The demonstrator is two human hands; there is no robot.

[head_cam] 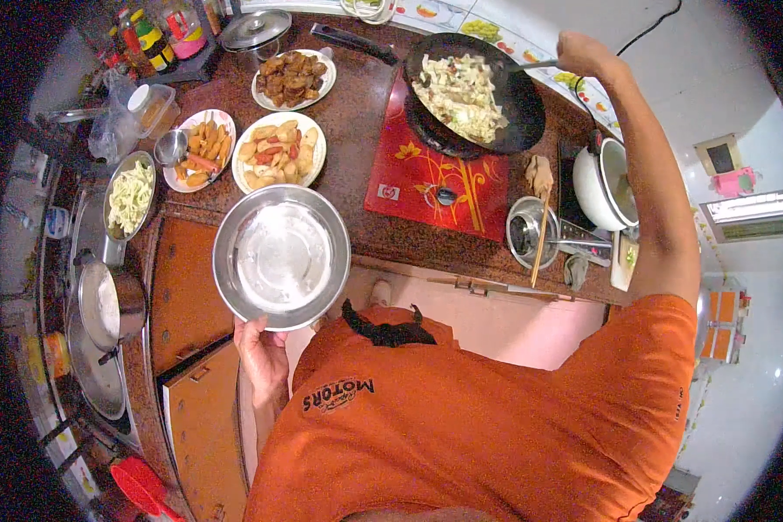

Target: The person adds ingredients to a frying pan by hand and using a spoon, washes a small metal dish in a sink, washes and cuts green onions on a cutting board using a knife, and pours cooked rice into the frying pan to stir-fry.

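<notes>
My left hand (pixel 264 355) grips the near rim of a round stainless steel basin (pixel 284 251), which has only wet-looking shine inside. The basin is held in front of the counter edge, close to my body. At the upper right, my right hand (pixel 582 52) is closed around the handle of a metal cooking utensil (pixel 535 65). Its far end reaches into a black wok (pixel 522 117), where it is hard to make out. Chopped pale vegetables (pixel 463 98) lie in the wok, which sits tilted on a red gas stove (pixel 430 189) with a dark knob.
Plates of browned meat (pixel 291 78), sliced food with red pieces (pixel 278 153) and sausages (pixel 202 153) stand left of the stove. A pan of shredded vegetable (pixel 130 196) and a pot (pixel 107 307) are farther left. Right are a small steel bowl (pixel 532 228), chopsticks (pixel 540 241) and a white pot (pixel 597 183).
</notes>
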